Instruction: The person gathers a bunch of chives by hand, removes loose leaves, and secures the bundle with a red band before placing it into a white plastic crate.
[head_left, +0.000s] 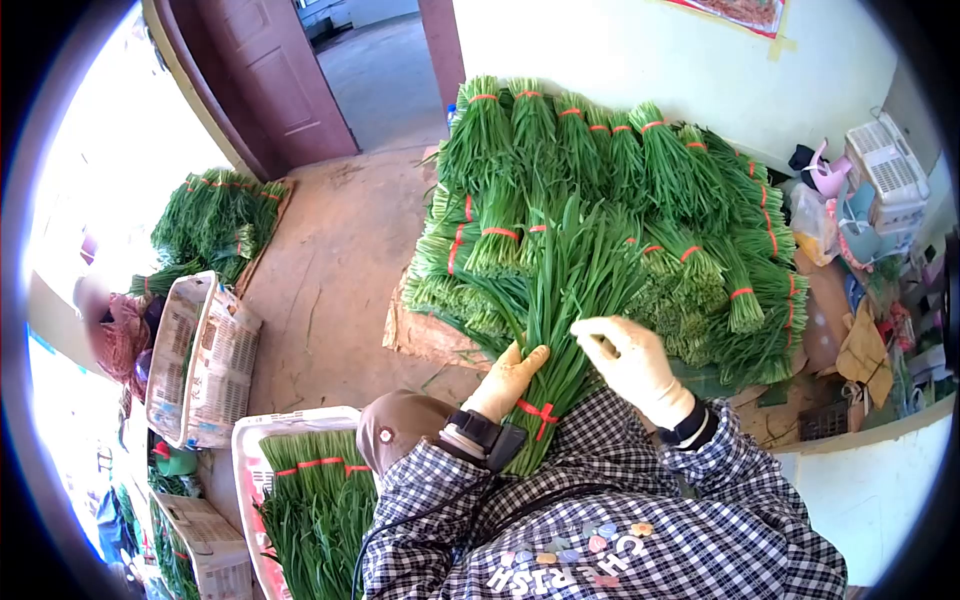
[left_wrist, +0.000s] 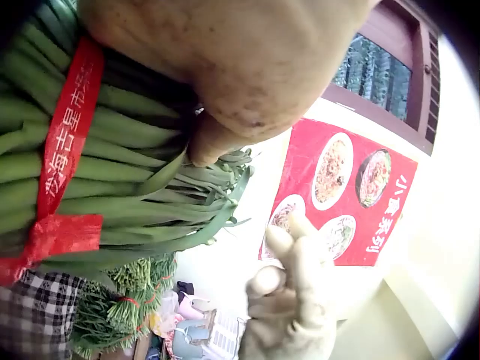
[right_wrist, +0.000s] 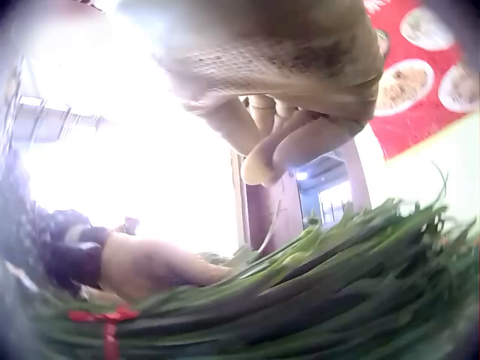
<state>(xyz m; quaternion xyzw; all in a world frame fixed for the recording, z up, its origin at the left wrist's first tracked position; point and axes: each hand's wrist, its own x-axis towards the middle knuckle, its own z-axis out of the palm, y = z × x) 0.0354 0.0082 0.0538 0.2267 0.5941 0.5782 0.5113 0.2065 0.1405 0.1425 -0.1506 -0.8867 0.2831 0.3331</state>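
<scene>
A bunch of long green leaves (head_left: 572,290), tied with a red band (head_left: 538,411), stands at a slant against the person's front. The gloved left hand (head_left: 508,380) grips its side above the band, thumb across the leaves; the left wrist view shows this hand (left_wrist: 225,60) large over the stems, beside the printed red band (left_wrist: 69,127). Raised just right of the bunch, the gloved right hand (head_left: 635,368) has loosely bent fingers and nothing visible in them. In the right wrist view this hand (right_wrist: 285,82) hangs above the leaves (right_wrist: 300,277), apart from them.
Many banded bunches (head_left: 620,170) are piled beyond the hands against the wall. A white crate (head_left: 245,450) holding bunches stands at lower left, with another crate (head_left: 215,370) behind it. More bunches (head_left: 205,225) lie at far left. Bags and a basket (head_left: 885,165) stand at right.
</scene>
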